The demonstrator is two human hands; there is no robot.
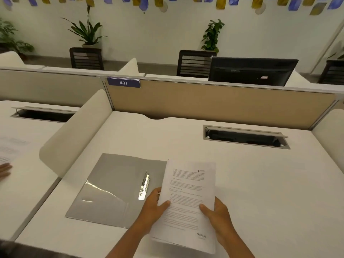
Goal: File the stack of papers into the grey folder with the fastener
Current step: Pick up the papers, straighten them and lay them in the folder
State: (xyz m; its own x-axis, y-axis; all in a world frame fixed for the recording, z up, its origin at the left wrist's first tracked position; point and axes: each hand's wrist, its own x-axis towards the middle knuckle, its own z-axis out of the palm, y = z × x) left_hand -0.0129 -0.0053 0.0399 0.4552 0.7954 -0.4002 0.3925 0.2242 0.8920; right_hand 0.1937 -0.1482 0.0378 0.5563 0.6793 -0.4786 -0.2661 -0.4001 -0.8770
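The grey folder (111, 185) lies open on the white desk, its left flap showing a clear inner pocket. A metal fastener (144, 186) runs along the fold near the middle. A stack of printed papers (188, 198) sits over the folder's right half, its near end lifted a little off the desk. My left hand (154, 207) grips the stack's left edge, thumb on top. My right hand (216, 215) grips the right edge, thumb on the page. The folder's right flap is hidden under the papers.
A white curved divider (74, 135) stands left of the folder, a beige partition (214, 103) behind. An open cable hatch (245, 136) is set into the desk at back right. On the neighbouring desk, another person's hand (4, 170) rests by papers.
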